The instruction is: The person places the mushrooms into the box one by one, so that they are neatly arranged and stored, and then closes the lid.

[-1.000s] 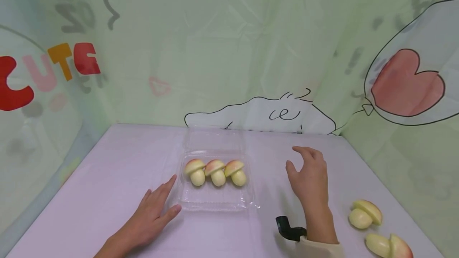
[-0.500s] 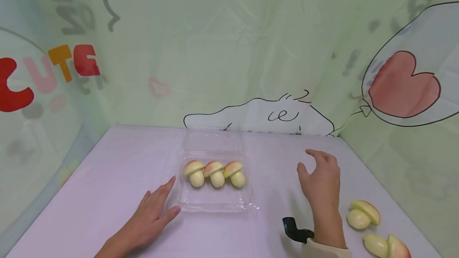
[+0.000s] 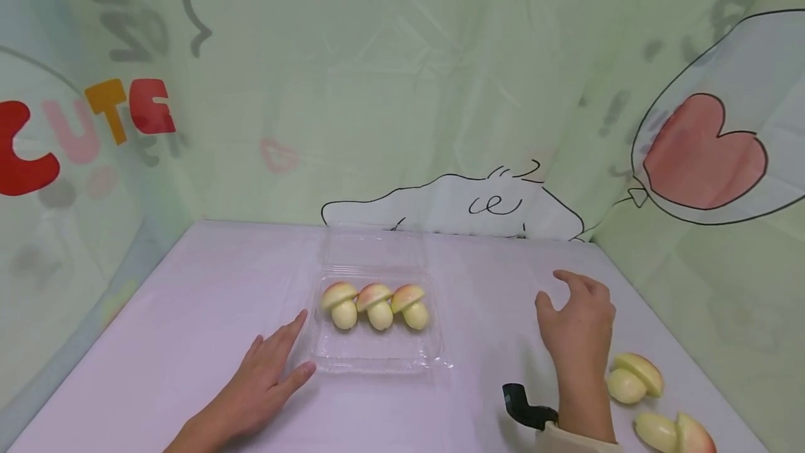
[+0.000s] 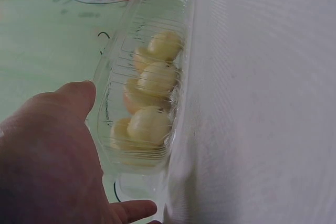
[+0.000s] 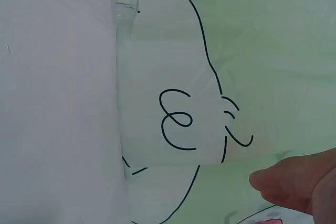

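A clear plastic clamshell box [image 3: 377, 362] lies on the table with its lid [image 3: 374, 250] folded back. Inside stand three cream mushroom-shaped pieces with reddish caps, side by side: a left mushroom [image 3: 344, 313], a middle mushroom [image 3: 380, 314] and a right mushroom [image 3: 415, 315]. My left hand [image 3: 267, 372] is beside the box's left side, fingers extended and thumb apart; whether it touches the box I cannot tell. My right hand [image 3: 578, 324] hovers to the right of the box, fingers loosely bent, holding nothing. In the right wrist view only part of that hand [image 5: 294, 182] shows.
Two more mushroom pieces, an upper one [image 3: 635, 379] and a lower one [image 3: 676, 433], lie at the table's right side, near my right forearm. A black curved fitting [image 3: 528, 411] sticks out from the right wrist. Printed pale green curtains [image 3: 377, 89] enclose the table.
My right hand has moved to the right and slightly nearer, away from the box toward the loose mushrooms. The left hand and the box stay put.
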{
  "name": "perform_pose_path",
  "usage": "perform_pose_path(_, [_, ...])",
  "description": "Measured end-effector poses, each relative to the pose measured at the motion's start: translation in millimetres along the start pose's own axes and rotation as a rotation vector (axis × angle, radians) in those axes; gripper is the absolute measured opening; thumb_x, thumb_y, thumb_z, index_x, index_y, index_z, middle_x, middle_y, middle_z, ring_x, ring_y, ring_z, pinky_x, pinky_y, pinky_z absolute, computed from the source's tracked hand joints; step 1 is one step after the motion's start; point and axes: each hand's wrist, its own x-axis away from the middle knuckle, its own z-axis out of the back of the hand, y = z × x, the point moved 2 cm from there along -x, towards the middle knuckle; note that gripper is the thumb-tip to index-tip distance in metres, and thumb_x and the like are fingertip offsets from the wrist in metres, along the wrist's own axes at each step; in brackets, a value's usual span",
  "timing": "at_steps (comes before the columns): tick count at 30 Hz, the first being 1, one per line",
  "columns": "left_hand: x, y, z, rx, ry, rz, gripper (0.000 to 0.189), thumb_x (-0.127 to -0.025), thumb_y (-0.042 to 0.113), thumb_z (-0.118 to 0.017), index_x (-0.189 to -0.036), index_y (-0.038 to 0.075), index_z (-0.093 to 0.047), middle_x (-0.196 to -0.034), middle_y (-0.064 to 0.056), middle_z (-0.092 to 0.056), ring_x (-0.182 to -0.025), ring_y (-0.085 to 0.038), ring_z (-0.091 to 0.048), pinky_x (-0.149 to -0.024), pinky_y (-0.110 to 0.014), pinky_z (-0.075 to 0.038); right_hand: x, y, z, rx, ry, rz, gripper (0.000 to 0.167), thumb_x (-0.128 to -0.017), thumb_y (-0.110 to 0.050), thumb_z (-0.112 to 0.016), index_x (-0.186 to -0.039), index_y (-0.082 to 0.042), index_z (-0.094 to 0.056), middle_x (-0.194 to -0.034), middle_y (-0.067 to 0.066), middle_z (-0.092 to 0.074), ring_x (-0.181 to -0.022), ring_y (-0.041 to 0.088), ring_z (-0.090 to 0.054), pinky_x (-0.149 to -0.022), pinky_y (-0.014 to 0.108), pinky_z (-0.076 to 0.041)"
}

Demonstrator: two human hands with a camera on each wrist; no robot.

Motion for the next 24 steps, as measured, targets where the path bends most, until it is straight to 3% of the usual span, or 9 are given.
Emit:
perform_pose_path(14, [-1.1,-0.1,0.3,-0.011,0.004,0.004,0.071,-0.105,0.044,-0.057,-0.165,0.022,-0.027,-0.158,-0.014,-0.048,-0.146,-0.042,-0.044,-0.116,-0.073,-0.021,-6.3,18.3,13.8,0.069,-0.099,-0.21,0.061,-0.095,-0.023,-0.055,-0.152,-0.002,-0.043,-0.155,0.039,-0.025,-0.138,0.063,-0.025,-0.097,0.075,-0.032])
perform_pose_path(24, [-0.4,3.2,2.1,-0.003,-0.003,0.005,0.071,-0.105,0.044,-0.056,-0.165,0.019,-0.028,-0.158,-0.015,-0.048,-0.146,-0.042,-0.044,-0.117,-0.072,-0.021,-9.3,31.8,21.4,0.092,-0.098,-0.299,0.067,-0.095,-0.026,-0.055,-0.154,-0.001,-0.037,-0.156,0.04,-0.02,-0.139,0.064,-0.022,-0.098,0.077,-0.031])
